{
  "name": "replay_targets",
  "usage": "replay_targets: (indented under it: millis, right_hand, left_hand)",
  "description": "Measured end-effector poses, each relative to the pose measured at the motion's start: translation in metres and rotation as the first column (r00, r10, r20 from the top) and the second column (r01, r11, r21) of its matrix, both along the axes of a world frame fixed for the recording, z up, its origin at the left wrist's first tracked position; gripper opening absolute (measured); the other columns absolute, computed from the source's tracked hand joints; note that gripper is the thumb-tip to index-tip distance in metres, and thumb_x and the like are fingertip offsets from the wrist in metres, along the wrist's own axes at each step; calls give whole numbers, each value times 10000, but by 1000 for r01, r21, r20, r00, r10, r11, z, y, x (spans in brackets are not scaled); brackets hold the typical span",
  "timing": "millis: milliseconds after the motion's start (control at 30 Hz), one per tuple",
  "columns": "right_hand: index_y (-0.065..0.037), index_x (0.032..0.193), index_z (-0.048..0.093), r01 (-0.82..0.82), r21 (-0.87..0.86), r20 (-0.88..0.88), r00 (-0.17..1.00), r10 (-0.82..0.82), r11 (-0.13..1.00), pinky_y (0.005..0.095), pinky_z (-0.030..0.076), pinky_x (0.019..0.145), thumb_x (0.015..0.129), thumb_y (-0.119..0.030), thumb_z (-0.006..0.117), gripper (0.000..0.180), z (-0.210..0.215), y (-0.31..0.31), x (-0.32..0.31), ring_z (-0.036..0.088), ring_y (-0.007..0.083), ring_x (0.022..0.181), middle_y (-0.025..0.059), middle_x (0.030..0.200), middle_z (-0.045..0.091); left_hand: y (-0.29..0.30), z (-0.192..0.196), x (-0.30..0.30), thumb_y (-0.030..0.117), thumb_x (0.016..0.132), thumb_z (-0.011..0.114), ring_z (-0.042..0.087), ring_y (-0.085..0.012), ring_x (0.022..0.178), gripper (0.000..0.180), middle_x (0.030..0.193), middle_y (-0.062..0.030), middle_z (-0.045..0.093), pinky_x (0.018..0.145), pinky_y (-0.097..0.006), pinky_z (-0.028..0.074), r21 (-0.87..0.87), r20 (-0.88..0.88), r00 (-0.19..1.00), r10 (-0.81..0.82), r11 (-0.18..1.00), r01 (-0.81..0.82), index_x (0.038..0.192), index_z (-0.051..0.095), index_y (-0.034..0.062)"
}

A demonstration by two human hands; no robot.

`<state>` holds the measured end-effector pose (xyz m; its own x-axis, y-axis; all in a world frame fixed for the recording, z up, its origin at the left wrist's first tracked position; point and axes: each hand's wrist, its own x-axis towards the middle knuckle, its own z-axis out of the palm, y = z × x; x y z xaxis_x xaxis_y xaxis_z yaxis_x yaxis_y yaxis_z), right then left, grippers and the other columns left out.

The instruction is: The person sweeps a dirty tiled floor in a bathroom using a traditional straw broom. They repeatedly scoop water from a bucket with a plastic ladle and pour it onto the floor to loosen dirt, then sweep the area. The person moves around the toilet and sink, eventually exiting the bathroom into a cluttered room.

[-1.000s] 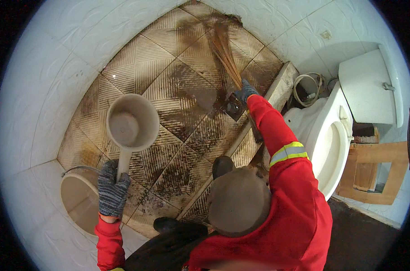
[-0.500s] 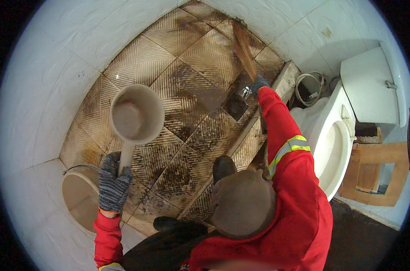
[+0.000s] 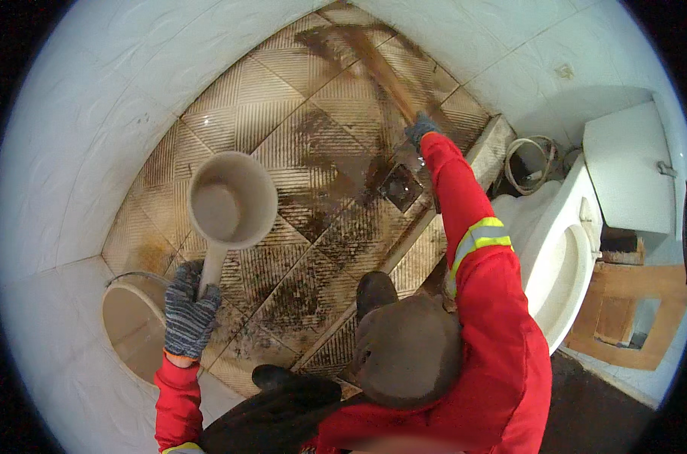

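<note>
My left hand [image 3: 190,312], in a grey striped knit glove, is closed round the handle of a pale plastic dipper [image 3: 270,198]. The dipper's round bowl is held above the floor with its mouth facing up. My right hand [image 3: 420,130], also gloved, reaches forward and grips the near end of a long brown broom-like tool [image 3: 389,79]. Its far end lies on the wet, dark-stained tiles [image 3: 271,253] near the far corner and is blurred. Close by the right hand is a square floor drain [image 3: 400,188].
A pale bucket [image 3: 135,303] with a wire handle stands beside my left hand. To the right are a white toilet [image 3: 578,261], a coiled pale hose [image 3: 530,189] and a cut brown board [image 3: 631,356]. A raised ledge [image 3: 488,153] and tiled walls [image 3: 79,163] edge the floor.
My right hand has moved forward and slightly left, and the far end of the broom-like tool has swung left across the tiles. The left hand and dipper have barely moved.
</note>
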<state>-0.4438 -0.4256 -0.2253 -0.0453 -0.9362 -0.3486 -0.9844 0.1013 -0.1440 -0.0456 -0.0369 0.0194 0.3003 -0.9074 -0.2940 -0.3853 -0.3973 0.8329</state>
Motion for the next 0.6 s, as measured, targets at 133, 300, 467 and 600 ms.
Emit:
replay_targets:
  millis: [133, 300, 467, 600]
  right_hand:
    - [-59, 1147, 457, -55, 12, -34, 998, 56, 998, 380, 459, 773, 708, -353, 609, 550, -9, -5, 27, 576, 325, 904, 191, 1030, 568]
    - [-34, 1158, 446, 59, 116, 161, 984, -78, 991, 379, 442, 814, 717, -337, 603, 558, 10, -17, 16, 559, 329, 963, 206, 1057, 555]
    - [-81, 1282, 355, -320, -54, 111, 940, 324, 946, 387, 439, 789, 720, -368, 607, 679, -5, 20, 47, 553, 341, 941, 208, 1067, 549]
    - [-99, 1278, 355, -114, -2, 131, 985, 113, 993, 394, 417, 865, 673, -351, 628, 710, 3, -26, 58, 525, 359, 1021, 210, 1119, 529]
  left_hand:
    - [-1, -4, 1, -10, 767, 512, 518, -146, 824, 287, 926, -89, 555, 740, -265, 430, 17, -6, 999, 36, 999, -36, 1052, 482, -9]
    - [-7, -2, 3, 5, 758, 518, 528, -163, 814, 283, 900, -105, 556, 727, -280, 434, 8, 246, 965, -92, 996, 93, 1039, 496, -15]
    - [-17, 3, -3, 19, 754, 508, 536, -175, 803, 285, 888, -115, 568, 731, -294, 435, 109, 100, 995, 10, 994, -21, 1036, 497, -19]
    - [-11, 22, 9, 6, 747, 501, 541, -178, 822, 290, 913, -115, 578, 754, -300, 432, 31, 119, 986, 120, 992, -125, 1035, 500, -20]
